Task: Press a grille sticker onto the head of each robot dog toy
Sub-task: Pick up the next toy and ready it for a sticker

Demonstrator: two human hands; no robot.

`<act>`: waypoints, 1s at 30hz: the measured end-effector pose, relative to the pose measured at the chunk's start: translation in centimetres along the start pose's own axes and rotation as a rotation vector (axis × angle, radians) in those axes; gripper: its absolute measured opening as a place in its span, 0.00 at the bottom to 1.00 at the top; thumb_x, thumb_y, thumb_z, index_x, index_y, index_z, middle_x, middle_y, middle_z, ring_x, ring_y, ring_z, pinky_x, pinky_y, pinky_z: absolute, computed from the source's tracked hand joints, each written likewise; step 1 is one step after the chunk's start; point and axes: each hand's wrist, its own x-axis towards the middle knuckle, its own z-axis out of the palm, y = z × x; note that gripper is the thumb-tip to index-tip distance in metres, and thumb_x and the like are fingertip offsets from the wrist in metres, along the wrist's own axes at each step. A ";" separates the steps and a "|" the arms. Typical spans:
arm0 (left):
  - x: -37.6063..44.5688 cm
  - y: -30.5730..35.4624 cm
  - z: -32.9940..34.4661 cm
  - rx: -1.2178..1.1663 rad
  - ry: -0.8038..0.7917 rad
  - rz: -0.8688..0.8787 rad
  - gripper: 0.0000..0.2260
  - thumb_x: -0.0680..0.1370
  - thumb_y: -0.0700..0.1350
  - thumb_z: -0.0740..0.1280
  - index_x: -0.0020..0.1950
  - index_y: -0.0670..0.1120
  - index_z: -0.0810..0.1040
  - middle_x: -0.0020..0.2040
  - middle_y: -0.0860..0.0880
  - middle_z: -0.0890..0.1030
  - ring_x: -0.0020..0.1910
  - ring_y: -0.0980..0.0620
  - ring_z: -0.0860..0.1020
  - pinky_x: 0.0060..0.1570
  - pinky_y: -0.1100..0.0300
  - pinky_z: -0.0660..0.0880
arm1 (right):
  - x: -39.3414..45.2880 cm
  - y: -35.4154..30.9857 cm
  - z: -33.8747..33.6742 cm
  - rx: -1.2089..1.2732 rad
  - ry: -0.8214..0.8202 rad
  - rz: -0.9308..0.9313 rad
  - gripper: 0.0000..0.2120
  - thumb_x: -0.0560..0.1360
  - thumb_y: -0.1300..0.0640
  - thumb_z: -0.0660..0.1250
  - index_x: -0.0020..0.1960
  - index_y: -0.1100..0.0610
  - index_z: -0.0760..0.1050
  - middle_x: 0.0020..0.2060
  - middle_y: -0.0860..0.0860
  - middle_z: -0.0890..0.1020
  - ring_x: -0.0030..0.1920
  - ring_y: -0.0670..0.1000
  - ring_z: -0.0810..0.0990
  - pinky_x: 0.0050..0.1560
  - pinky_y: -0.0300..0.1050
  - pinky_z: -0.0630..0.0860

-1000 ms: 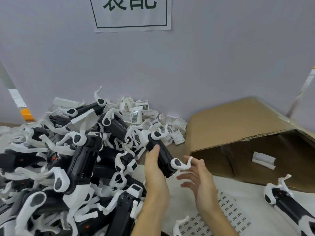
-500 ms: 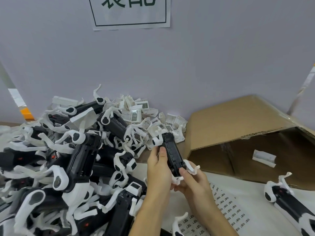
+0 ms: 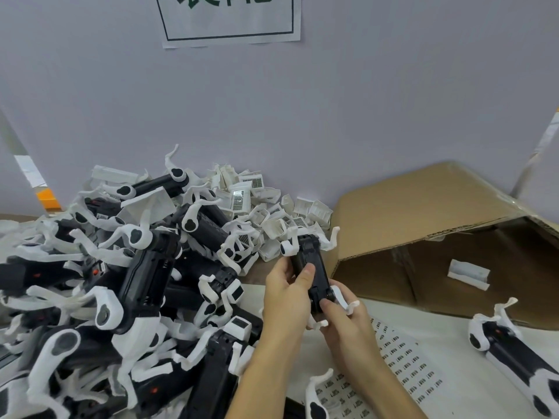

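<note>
My left hand (image 3: pixel 286 293) grips the black robot dog toy (image 3: pixel 310 272) mid-body, thumb on top; my right hand (image 3: pixel 343 320) pinches its near end. Toy held above desk (image 3: pixel 472 385), over sticker sheet (image 3: pixel 405 367). Toy pile (image 3: pixel 121 282) left, cardboard box (image 3: pixel 423 213) right.

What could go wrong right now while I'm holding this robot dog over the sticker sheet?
Both hands, left hand and right hand, grip the robot dog toy, so neither is free for a sticker. Its thin white legs stick out and might snag or bend. The pile of toys leans close to the sticker sheet and could slide onto it.
</note>
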 end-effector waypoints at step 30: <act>-0.2 0.4 -0.1 -0.052 -0.016 -0.013 0.09 0.82 0.37 0.64 0.51 0.49 0.82 0.46 0.51 0.87 0.46 0.50 0.86 0.42 0.56 0.81 | -0.2 0.2 -0.1 0.032 -0.110 -0.013 0.16 0.71 0.58 0.65 0.57 0.54 0.79 0.42 0.57 0.81 0.38 0.51 0.78 0.38 0.45 0.76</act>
